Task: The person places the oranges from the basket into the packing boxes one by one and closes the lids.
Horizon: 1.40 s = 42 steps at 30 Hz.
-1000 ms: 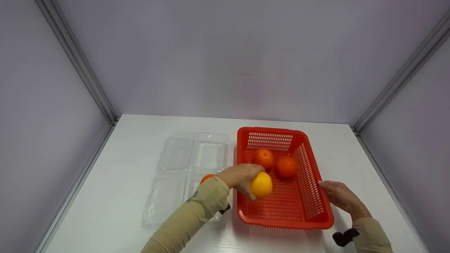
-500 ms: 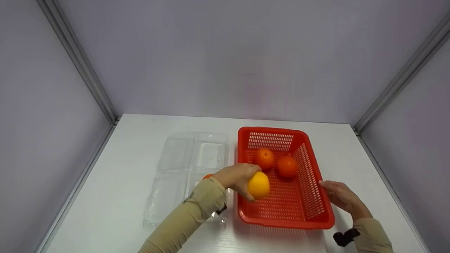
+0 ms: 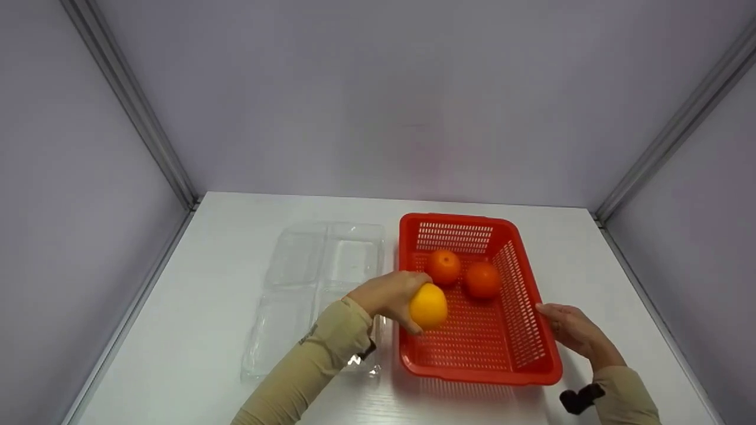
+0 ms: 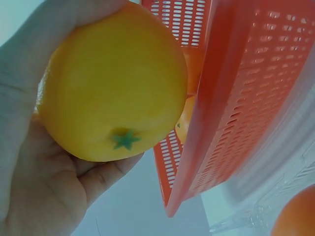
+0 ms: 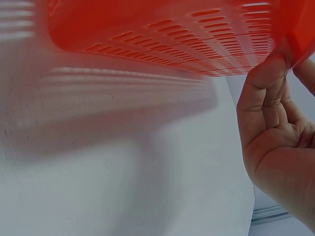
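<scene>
My left hand (image 3: 391, 293) grips a yellow orange (image 3: 429, 306) just above the left rim of a red slotted basket (image 3: 460, 219). In the left wrist view, the yellow orange (image 4: 110, 83) fills my palm with its green star end facing down, beside the basket wall (image 4: 236, 98). Two darker oranges (image 3: 443, 265) (image 3: 481, 278) lie inside the basket towards its far end. My right hand (image 3: 570, 330) holds the basket's right rim. Seen from the right wrist, the thumb (image 5: 268, 83) sits under the rim of the basket (image 5: 162, 29).
A clear plastic compartment tray (image 3: 307, 260) lies left of the basket on the white table (image 3: 224, 236). Another orange (image 4: 298, 216) shows in the left wrist view beside the clear plastic. Grey walls with metal corner posts (image 3: 130, 100) close in the table.
My left hand has carried the yellow orange leftward and slightly up, from over the basket floor to its left rim. My sleeve now hides the orange in the tray. The right hand stays put.
</scene>
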Motion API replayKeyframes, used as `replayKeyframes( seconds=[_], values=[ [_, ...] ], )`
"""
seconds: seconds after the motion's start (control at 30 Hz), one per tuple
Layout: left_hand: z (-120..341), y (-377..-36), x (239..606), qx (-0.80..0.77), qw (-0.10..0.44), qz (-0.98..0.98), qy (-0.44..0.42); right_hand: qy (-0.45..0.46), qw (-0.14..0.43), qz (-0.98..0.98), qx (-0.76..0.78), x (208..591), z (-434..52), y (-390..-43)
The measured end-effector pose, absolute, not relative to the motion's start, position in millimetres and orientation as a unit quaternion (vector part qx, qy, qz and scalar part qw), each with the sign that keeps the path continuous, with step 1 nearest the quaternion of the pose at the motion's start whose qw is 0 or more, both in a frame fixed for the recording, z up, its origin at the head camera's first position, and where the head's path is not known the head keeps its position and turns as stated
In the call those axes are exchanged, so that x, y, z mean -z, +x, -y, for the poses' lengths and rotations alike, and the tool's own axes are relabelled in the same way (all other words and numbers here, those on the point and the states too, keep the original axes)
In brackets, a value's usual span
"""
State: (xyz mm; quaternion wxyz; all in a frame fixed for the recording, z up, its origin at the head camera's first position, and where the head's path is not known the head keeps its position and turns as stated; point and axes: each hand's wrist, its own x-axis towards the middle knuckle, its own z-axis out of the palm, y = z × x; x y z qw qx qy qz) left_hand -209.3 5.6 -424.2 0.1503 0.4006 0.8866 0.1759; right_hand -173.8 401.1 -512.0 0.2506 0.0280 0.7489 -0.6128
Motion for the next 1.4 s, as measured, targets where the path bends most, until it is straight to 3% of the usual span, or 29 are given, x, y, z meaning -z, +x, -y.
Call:
replayKeyframes(
  seconds=[1.4],
  values=[
    [29, -210, 421, -0.223, 0.141, -0.892, 0.367, 0.017, 0.247, -0.756, 0.606, 512, -401, -173]
  ],
)
